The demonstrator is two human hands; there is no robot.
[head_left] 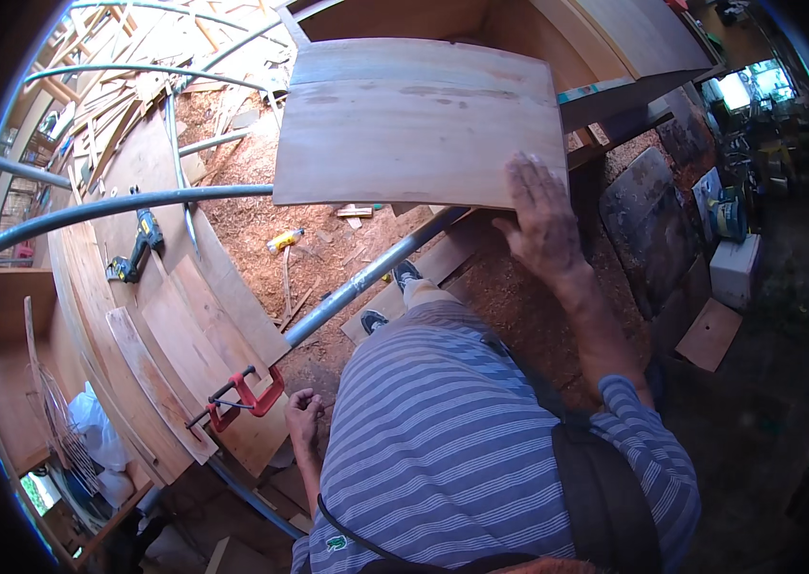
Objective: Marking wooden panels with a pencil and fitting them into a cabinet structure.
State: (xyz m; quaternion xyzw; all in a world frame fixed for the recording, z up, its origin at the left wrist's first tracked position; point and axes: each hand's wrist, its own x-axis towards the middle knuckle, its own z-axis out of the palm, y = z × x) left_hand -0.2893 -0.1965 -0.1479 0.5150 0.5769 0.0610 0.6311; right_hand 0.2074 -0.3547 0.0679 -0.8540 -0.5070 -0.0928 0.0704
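A large flat plywood sheet [414, 120] lies ahead of me, over a wooden cabinet frame. My right hand [543, 215] rests palm down on its near right corner, fingers spread. My left hand [304, 416] hangs low at my side with the fingers curled in a loose fist, just right of a red bar clamp [242, 397] fixed on stacked wooden boards [199, 354]. I cannot tell whether the left hand holds anything small. My striped shirt fills the lower middle.
Grey metal pipes [366, 277] cross the sawdust-covered floor. A cordless drill [137, 249] lies on boards at the left. Scrap wood piles up at the top left. Dark panels [648, 215] and a white box [734, 268] stand at the right.
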